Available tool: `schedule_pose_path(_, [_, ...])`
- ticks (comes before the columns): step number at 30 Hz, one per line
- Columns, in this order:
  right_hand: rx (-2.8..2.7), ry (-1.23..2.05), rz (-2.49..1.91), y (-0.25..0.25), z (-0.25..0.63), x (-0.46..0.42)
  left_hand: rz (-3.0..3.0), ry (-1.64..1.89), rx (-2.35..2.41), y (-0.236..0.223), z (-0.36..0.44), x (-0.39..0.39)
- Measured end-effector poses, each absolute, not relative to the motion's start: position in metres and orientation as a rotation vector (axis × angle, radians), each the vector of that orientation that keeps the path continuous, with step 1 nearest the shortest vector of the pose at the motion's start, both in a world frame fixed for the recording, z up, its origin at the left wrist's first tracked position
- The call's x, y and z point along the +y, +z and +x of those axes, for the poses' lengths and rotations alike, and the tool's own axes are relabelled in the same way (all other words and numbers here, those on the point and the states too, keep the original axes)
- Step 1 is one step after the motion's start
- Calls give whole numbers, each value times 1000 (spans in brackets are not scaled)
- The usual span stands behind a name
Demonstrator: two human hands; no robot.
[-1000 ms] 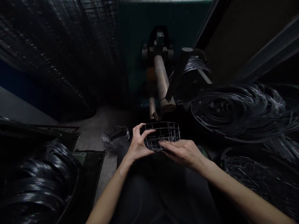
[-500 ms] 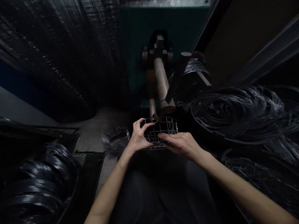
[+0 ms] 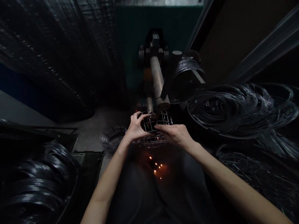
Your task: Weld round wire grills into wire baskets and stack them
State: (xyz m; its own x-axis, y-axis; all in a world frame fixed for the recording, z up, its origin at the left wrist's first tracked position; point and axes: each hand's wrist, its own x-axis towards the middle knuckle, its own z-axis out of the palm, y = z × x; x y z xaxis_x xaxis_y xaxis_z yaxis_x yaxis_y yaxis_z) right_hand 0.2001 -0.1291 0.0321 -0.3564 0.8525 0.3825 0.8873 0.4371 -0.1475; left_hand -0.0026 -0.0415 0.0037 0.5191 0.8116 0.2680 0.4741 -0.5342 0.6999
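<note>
Between my two hands is a round wire basket [image 3: 155, 141], its open grid of dark metal wires set against the electrodes of a spot-welding machine [image 3: 158, 79]. My left hand [image 3: 137, 127] grips the basket's left side, thumb low and fingers over the upper wires. From the right, my right hand [image 3: 175, 133] has its fingertips closed on the near side of the grid. The welder's lower arm tip meets the basket's far rim. Orange sparks [image 3: 156, 164] glow below the basket, over my dark lap.
Wire rings are heaped in a large tub [image 3: 221, 133] at right, with loose wires in another bin [image 3: 257, 177] below it. Coiled rings [image 3: 39, 183] fill a container at lower left. A small wire bundle [image 3: 113, 137] lies on the floor. Shiny sheeting hangs at upper left.
Orange sparks have appeared below the basket. The view has shifted slightly, and both hands keep their hold on the basket, which looks tilted a little differently.
</note>
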Motion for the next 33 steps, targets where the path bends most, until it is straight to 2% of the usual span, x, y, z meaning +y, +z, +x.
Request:
schedule_pose_path(11, [-1962, -65, -1696, 28, 201, -117, 2196, 819, 1043, 2, 1, -17])
schedule_pose_path(15, [-1791, 127, -1673, 40, 201, -108, 2171, 821, 1054, 3, 3, 0])
schedule_pose_path(20, [-1262, 374, -1665, 49, 205, -166, 2206, 874, 1033, 6, 6, 3])
schedule_pose_path(23, [-976, 441, -1683, 18, 213, -211, 2179, 838, 1022, 4, 0, -1])
schedule_pose_path(28, [-621, 336, -1755, -74, 221, -259, 2127, 808, 1024, -21, -28, -9])
schedule_pose_path(30, [-654, 312, -1836, -97, 219, -275, 2120, 816, 1006, -36, -36, -10])
schedule_pose_path(33, [-883, 320, -1983, -106, 214, -307, 2093, 858, 963, -54, -39, -6])
